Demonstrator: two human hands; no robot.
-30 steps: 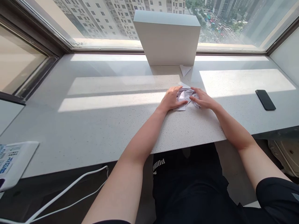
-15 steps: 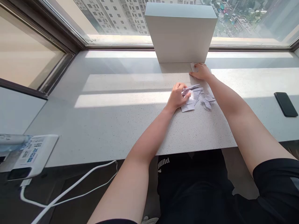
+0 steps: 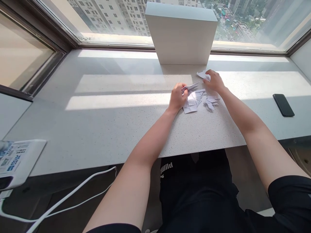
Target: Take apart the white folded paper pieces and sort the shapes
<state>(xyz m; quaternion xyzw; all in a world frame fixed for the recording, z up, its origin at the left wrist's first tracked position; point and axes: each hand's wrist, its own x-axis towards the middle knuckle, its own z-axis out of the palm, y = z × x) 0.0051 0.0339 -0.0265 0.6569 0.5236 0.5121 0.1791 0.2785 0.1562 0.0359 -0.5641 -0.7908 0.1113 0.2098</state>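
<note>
My left hand (image 3: pixel 178 97) is closed on a few folded paper pieces (image 3: pixel 190 86), which stick out to the right from between thumb and fingers. Under and beside it lies a loose pile of white paper pieces (image 3: pixel 191 103) on the pale speckled counter (image 3: pixel 116 129). A smaller heap of paper scraps (image 3: pixel 211 103) sits just right of that pile. Farther back, my right hand (image 3: pixel 214 81) pinches a white paper piece (image 3: pixel 203 75) between thumb and fingers, in front of the white box.
A tall white box (image 3: pixel 182 38) stands at the back against the window. On the right lies a black phone (image 3: pixel 283 105). A white device with a label (image 3: pixel 21 158) rests at the left edge, and a white cable (image 3: pixel 73 191) hangs below the counter.
My right hand has drawn back from the box's base, bringing a paper piece away from it. My left hand has lifted its papers slightly off the pile. The view has shifted right.
</note>
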